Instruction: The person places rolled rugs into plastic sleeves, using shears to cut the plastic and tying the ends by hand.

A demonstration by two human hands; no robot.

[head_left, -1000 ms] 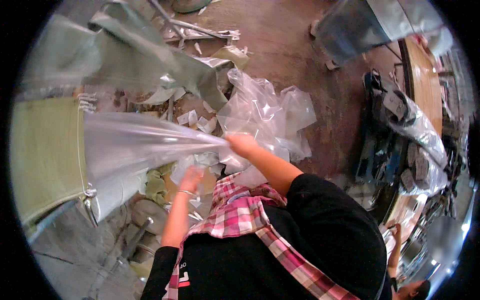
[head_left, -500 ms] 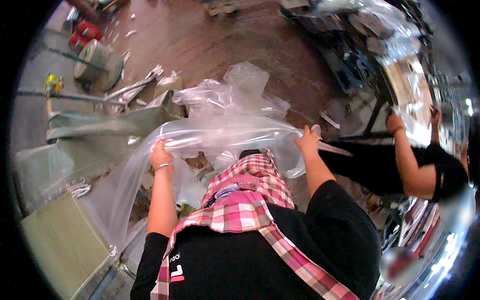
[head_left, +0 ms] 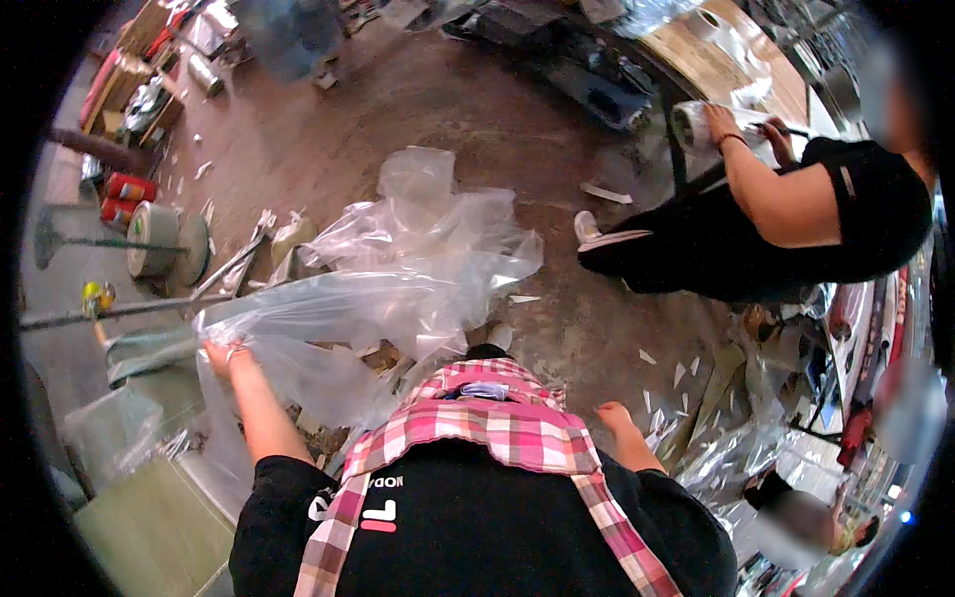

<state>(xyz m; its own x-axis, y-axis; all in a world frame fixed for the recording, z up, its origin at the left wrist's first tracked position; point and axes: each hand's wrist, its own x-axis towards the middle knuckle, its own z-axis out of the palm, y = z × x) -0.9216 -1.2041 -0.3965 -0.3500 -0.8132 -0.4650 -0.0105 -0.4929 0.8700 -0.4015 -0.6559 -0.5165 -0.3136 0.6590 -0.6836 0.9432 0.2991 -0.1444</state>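
My left hand (head_left: 221, 355) is raised at the left and grips the edge of a large clear plastic sheet (head_left: 348, 308). The sheet stretches rightward into a crumpled heap of clear plastic (head_left: 428, 224) on the brown floor. My right hand (head_left: 613, 413) hangs low at the right, apart from the plastic, with nothing visible in it; its fingers point down and are hidden. A pink checked scarf (head_left: 497, 423) lies over my black top.
A person in black (head_left: 796, 214) sits at the right by a wooden table (head_left: 741, 60), hands on a roll. Silvery foil sheets (head_left: 736, 458) lie lower right. Red cans (head_left: 124, 189), a spool (head_left: 149, 239) and metal rods (head_left: 129, 310) are at the left, green sheets (head_left: 149, 517) lower left.
My right hand has let go of the plastic sheet and dropped to my side. My left hand still holds the sheet. My view has swung toward the seated person.
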